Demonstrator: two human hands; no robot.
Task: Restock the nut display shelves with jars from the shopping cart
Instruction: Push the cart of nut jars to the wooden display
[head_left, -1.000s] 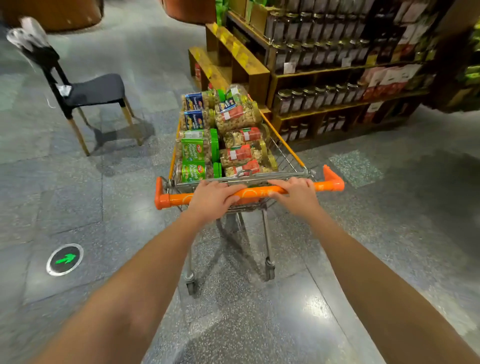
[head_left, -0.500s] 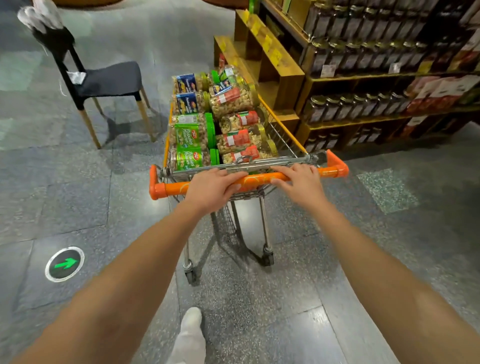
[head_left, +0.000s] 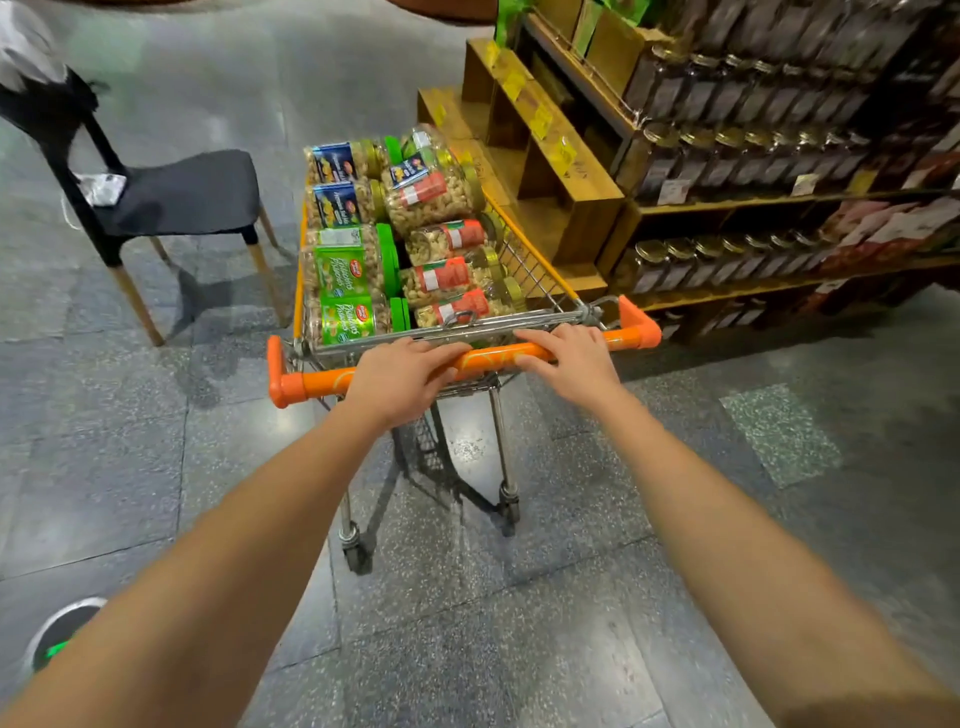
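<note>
A wire shopping cart (head_left: 540, 270) with an orange handle (head_left: 306, 384) stands in front of me, full of clear nut jars lying on their sides. Green-labelled jars (head_left: 348, 270) and blue-labelled jars (head_left: 337, 202) fill the left row. Red-labelled jars (head_left: 447, 275) and a bigger jar (head_left: 431, 187) fill the right row. My left hand (head_left: 400, 379) grips the handle near its middle, fingers over the top and thumb below. My right hand (head_left: 566, 364) holds the handle further right. The wooden stepped display (head_left: 550, 156) stands just right of the cart.
Dark shelves (head_left: 727, 150) packed with rows of lidded jars run along the right behind the wooden display. A black chair (head_left: 182, 192) with wooden legs stands left of the cart. A round green arrow sticker (head_left: 57, 639) marks the grey stone floor at lower left.
The cart has rolled forward and sits closer beside the wooden display. Both hands stay on the handle. The foot seen half a second ago is out of view.
</note>
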